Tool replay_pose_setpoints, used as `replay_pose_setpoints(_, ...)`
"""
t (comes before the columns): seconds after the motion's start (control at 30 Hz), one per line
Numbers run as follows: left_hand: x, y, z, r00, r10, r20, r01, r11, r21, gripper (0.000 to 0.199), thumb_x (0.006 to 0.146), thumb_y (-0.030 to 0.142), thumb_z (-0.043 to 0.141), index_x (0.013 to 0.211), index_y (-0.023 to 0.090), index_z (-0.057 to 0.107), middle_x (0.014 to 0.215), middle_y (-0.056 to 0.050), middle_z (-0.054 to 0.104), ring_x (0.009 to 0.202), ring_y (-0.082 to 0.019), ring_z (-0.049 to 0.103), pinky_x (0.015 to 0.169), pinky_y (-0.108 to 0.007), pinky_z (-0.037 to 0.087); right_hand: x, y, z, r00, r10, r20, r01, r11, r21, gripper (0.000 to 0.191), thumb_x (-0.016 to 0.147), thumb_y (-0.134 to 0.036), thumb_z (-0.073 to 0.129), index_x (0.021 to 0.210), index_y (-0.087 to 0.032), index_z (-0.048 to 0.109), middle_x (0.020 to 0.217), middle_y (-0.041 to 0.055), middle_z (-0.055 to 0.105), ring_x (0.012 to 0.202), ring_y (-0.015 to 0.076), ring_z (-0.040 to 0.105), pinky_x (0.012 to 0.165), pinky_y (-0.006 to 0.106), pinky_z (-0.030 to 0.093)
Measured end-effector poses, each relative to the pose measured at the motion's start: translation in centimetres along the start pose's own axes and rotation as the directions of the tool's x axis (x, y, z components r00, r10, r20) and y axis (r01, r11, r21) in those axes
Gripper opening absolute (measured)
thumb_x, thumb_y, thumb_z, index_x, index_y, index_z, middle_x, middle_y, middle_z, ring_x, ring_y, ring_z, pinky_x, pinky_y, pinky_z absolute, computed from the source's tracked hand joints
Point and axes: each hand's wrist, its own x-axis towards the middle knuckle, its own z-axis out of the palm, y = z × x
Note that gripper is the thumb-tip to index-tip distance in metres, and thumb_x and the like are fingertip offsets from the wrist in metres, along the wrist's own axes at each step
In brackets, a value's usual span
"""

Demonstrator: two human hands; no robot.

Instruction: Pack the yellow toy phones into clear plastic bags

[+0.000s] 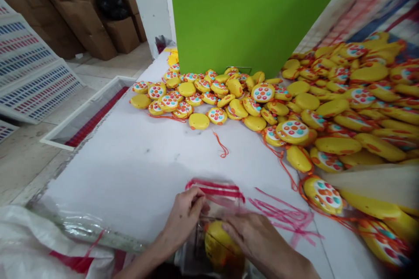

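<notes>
L hand (183,216) pinching bag (218,196) edge, R hand (253,237) fingers spread over bagged yellow toy (220,244)

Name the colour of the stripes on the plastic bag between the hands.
Red, in bands across the clear plastic bag, shown best in the head view.

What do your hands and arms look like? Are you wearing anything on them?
The left hand and the right hand are bare, with no gloves. The left forearm and right forearm are bare too, with no sleeves in view. No watch or bracelet shows on either wrist.
</notes>
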Motion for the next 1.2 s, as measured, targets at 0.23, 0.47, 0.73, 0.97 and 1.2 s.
replay_pose_setpoints(0.23, -0.1, -0.3, -0.4, 0.996, -0.047, 0.077, 0.056, 0.99, -0.126, 0.021, 0.081, 0.028, 0.049, 0.075, 0.013, 0.062, 0.07, -0.003, 0.066, 0.067, -0.016, 0.06, 0.063, -0.025, 0.046, 1.5, -0.4, 0.9, 0.982, 0.016, -0.187, -0.049, 0.984, -0.172, 0.015, 0.087, -0.021, 0.051, 0.078, -0.022, 0.063, 0.076, 0.0024, 0.067, 0.066, 0.0171, 0.064, 0.056, 0.025, 0.044)
replay_pose_setpoints(0.47, -0.3, 0.1, 0.2, 0.992, -0.043, 0.123, 0.067, 0.977, -0.202, 0.022, 0.079, 0.022, 0.048, 0.09, 0.012, 0.066, 0.07, -0.001, 0.064, 0.068, -0.015, 0.057, 0.063, -0.024, 0.044, 3.6, -1.3, 1.9, 0.964, 0.016, -0.267, -0.036, 0.997, -0.071, 0.016, 0.085, -0.011, 0.047, 0.089, -0.02, 0.06, 0.08, 0.0024, 0.066, 0.073, 0.0166, 0.063, 0.064, 0.025, 0.045)
replay_pose_setpoints(0.73, -1.0, 1.0, 0.8, 0.993, 0.102, 0.062, -0.112, 0.979, 0.171, 0.028, 0.085, 0.017, 0.036, 0.088, 0.016, 0.064, 0.07, -0.002, 0.062, 0.061, -0.014, 0.053, 0.059, -0.022, 0.039, 4.3, -1.0, 1.8, 0.924, 0.025, -0.382, -0.053, 0.997, -0.062, 0.017, 0.083, -0.012, 0.046, 0.071, -0.019, 0.057, 0.067, 0.0007, 0.063, 0.059, 0.0141, 0.06, 0.055, 0.024, 0.04)
replay_pose_setpoints(0.97, -1.1, -0.5, 0.1, 0.997, 0.019, 0.069, -0.025, 0.996, 0.083, 0.027, 0.089, 0.032, 0.038, 0.093, 0.016, 0.06, 0.069, -0.004, 0.066, 0.063, -0.016, 0.061, 0.059, -0.024, 0.046, -1.1, 7.2, 1.1, 0.713, 0.506, -0.485, -0.477, 0.858, 0.192, 0.022, 0.081, -0.039, 0.046, 0.078, -0.022, 0.06, 0.067, 0.0014, 0.066, 0.055, 0.0156, 0.06, 0.056, 0.026, 0.044)
replay_pose_setpoints(1.2, -1.0, -1.8, -1.1, 0.996, -0.066, 0.065, 0.071, 0.995, -0.07, 0.017, 0.085, 0.031, 0.043, 0.084, 0.017, 0.053, 0.068, -0.002, 0.062, 0.063, -0.016, 0.061, 0.058, -0.024, 0.048, -9.3, 14.7, -0.9, 0.454, 0.781, -0.43, -0.86, 0.509, 0.018, 0.029, 0.07, -0.046, 0.046, 0.075, -0.023, 0.063, 0.07, 0.01, 0.069, 0.06, 0.028, 0.063, 0.05, 0.034, 0.04)
